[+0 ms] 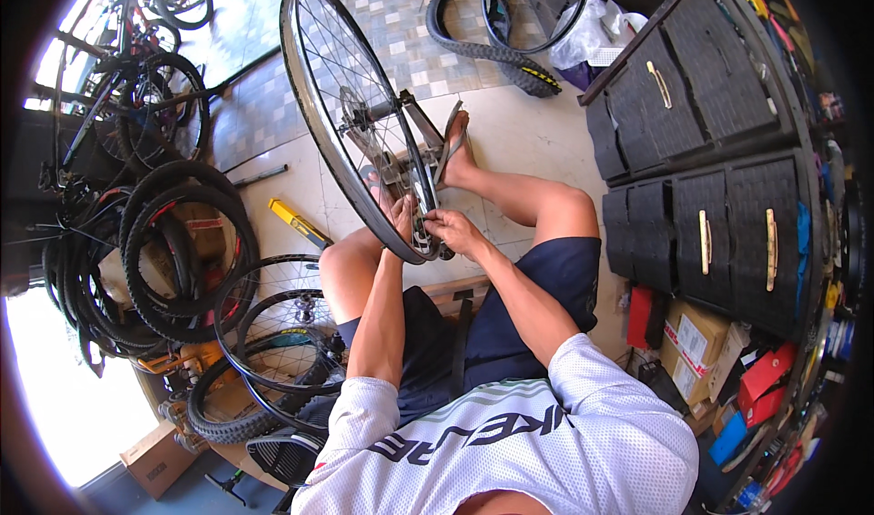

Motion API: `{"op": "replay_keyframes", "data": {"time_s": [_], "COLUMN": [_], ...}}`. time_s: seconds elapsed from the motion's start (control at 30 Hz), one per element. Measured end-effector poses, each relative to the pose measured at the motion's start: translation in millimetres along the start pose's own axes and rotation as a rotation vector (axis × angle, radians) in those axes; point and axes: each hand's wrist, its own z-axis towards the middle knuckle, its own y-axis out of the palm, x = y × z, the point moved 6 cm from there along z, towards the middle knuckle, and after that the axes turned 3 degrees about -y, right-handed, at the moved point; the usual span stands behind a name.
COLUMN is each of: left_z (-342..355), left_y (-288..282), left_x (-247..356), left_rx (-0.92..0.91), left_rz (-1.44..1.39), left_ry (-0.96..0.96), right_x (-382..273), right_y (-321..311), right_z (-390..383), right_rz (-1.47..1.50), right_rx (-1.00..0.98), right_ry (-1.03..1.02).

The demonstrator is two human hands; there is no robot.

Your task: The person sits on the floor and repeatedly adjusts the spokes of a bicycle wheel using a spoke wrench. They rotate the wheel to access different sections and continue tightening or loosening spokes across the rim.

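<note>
A bicycle wheel (pixel 314 119), with a dark rim and thin spokes, stands upright between my legs in a metal truing stand (pixel 421 125). Low on the wheel, my left hand (pixel 401 219) is closed, its fingers bent by the spokes; the rim crosses in front of its wrist and part of the grip is hidden. My right hand (pixel 458 232) comes from the other side, thumb and fingers pinched together at the rim's lower part. Whatever is in either pinch is too small to make out. Both hands are close together, the wheel's lower edge between them.
A yellow-and-black tool or case (pixel 299 222) lies on the floor by my left knee. Tires (pixel 187 242) and loose wheels (pixel 282 333) are piled at left. A tire (pixel 492 50) and another wheel lie ahead. Black drawers (pixel 701 214) and boxes (pixel 694 346) stand at right.
</note>
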Motion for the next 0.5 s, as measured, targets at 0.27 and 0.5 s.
{"op": "replay_keyframes", "data": {"time_s": [0.27, 0.5], "left_z": [-20.8, -31.5], "left_y": [18.1, 16.9], "left_x": [23.0, 43.5], "left_rx": [-0.136, -0.083], "left_rz": [-0.086, 0.049], "left_ry": [-0.296, -0.133], "right_x": [-16.4, -12.7], "right_y": [-65.6, -52.1], "right_z": [-3.7, -6.8], "right_rz": [-0.139, -0.537], "right_rx": [0.486, 0.340], "right_ry": [-0.190, -0.070]}}
